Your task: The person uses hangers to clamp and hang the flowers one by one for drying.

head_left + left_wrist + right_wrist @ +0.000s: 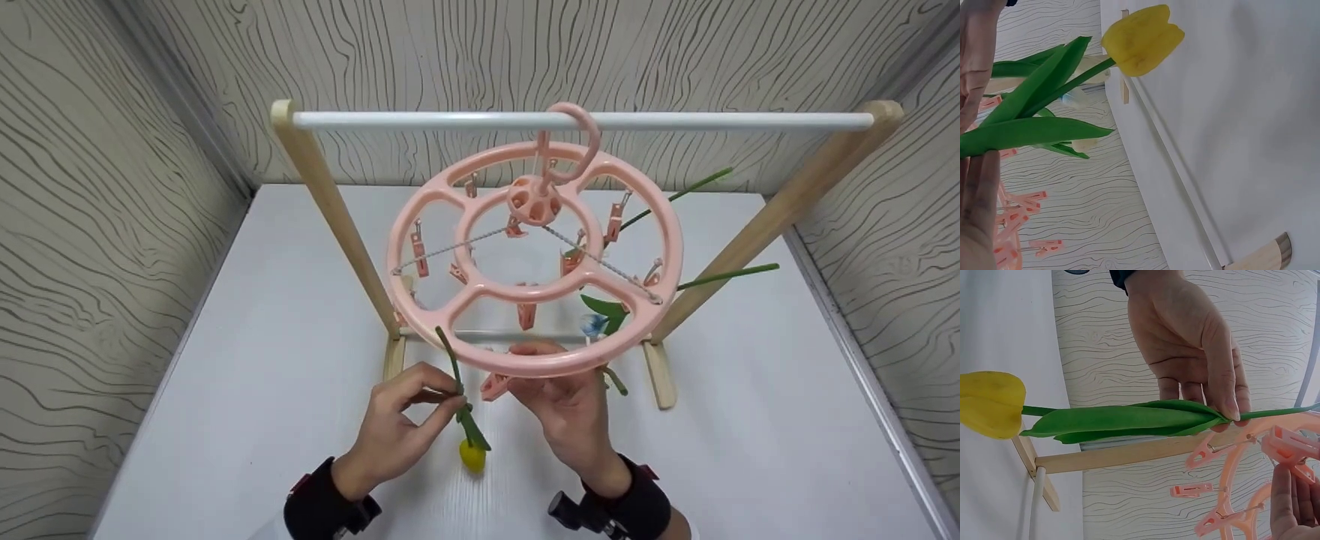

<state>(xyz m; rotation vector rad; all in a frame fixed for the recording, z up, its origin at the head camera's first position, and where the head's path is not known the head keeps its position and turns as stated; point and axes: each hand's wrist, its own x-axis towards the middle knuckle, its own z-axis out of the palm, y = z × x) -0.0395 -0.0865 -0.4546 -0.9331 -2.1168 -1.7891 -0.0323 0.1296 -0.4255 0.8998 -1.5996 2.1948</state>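
Observation:
My left hand (397,431) pinches the green stem of a yellow artificial tulip (472,456) between thumb and fingers. The bloom points down toward me, and the stem rises past the front of a round pink clip hanger (671,247). In the right wrist view the pinch sits right where the leaves (1129,421) meet the stem. My right hand (570,416), under the hanger's front rim, grips a pink clothespin (495,386) that hangs there. The stem end stands a little left of this clothespin. Part of the right hand's fingers is hidden behind the rim.
The hanger hooks over the white bar (420,121) of a wooden rack (330,217). Several other pink clips (526,315) dangle from it. On its right side hang more flowers, one with a blue bloom (592,324), their green stems (731,276) sticking outward. Wood-grain-patterned walls enclose the white table (285,300).

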